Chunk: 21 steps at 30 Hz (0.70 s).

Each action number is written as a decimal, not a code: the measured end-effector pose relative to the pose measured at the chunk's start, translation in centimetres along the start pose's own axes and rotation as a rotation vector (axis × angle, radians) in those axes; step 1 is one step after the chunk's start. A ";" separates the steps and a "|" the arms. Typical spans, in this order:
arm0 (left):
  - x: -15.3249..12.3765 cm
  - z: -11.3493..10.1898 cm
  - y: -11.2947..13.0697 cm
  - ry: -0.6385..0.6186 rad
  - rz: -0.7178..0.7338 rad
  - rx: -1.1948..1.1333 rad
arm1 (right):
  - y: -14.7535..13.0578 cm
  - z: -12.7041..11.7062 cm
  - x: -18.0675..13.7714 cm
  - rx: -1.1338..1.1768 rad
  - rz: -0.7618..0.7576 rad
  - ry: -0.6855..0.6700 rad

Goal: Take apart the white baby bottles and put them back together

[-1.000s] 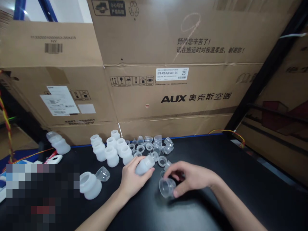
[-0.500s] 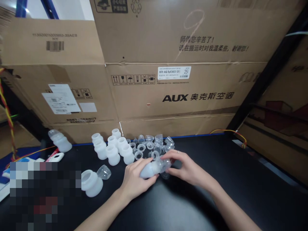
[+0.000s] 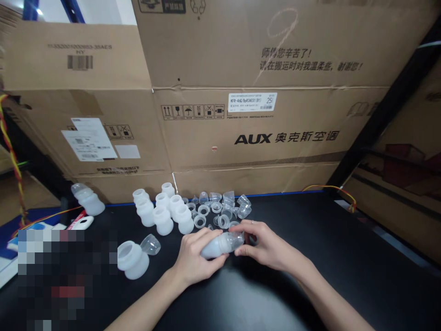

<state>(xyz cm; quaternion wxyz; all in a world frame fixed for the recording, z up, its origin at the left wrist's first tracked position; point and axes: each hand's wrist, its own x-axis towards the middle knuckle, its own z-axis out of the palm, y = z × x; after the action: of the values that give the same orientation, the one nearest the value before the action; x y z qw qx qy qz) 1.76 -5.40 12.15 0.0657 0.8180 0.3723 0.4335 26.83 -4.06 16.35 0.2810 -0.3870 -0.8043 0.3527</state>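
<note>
My left hand (image 3: 190,258) is wrapped round the body of a small frosted baby bottle (image 3: 213,248), which lies tilted on its side with its neck to the right. A clear dome cap (image 3: 235,240) covers the neck end. My right hand (image 3: 262,242) has its thumb and fingers closed around that cap. Just behind my hands lie loose clear screw rings (image 3: 223,222), nipples and several clear caps (image 3: 244,207). Open frosted bottles (image 3: 163,221) stand in a group to the left of these parts.
At the left, a wide open bottle (image 3: 135,264) stands beside a clear cap (image 3: 150,245). A capped bottle (image 3: 88,200) is in the far left corner. Cardboard (image 3: 285,161) walls off the back of the black table (image 3: 344,257). A pixelated patch covers the lower left.
The clear cap, tilted off to the side of the bottle's neck before, now sits in line over it. My right hand has closed in on the cap.
</note>
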 end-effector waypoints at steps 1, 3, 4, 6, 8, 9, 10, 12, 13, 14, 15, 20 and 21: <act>0.0 0.0 0.1 0.001 0.011 0.003 | -0.2 0.0 -0.1 -0.020 -0.006 -0.007; 0.0 0.0 0.3 0.004 0.032 0.014 | -0.7 -0.1 -0.2 -0.052 -0.013 -0.019; 0.0 0.0 0.4 0.009 0.042 0.020 | -0.9 -0.1 -0.2 -0.065 -0.014 -0.023; 0.0 0.2 0.6 0.026 0.060 0.036 | -1.1 0.1 -0.1 -0.098 -0.011 -0.030; 0.0 0.4 0.8 0.053 0.093 0.049 | -1.0 0.5 0.0 -0.172 0.011 -0.023; 0.0 0.5 0.8 0.063 0.119 0.050 | -0.9 0.9 0.2 -0.218 0.023 -0.017; 0.0 0.5 0.9 0.069 0.147 0.047 | -0.8 1.3 0.3 -0.258 0.035 -0.009; 0.1 0.6 0.9 0.086 0.192 0.038 | -0.6 2.1 0.5 -0.300 0.057 0.016; 0.2 0.7 0.9 0.096 0.204 0.037 | -0.7 2.5 0.5 -0.296 0.068 0.031; 0.2 0.7 0.9 0.107 0.207 0.042 | -0.7 2.7 0.6 -0.283 0.080 0.049; 0.3 0.7 0.9 0.120 0.203 0.053 | -0.9 2.9 0.6 -0.265 0.090 0.076; 0.0 0.9 0.7 0.156 0.122 0.154 | -1.2 1.3 0.7 -0.027 0.058 0.331; -0.1 0.9 0.7 0.143 0.112 0.173 | -0.9 0.6 0.8 0.054 0.025 0.391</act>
<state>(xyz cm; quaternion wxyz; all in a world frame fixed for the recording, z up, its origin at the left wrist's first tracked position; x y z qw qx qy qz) 2.74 -5.76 11.83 -0.0564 0.8071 0.3656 0.4601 25.57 -4.06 16.83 0.4377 -0.4502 -0.7199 0.2959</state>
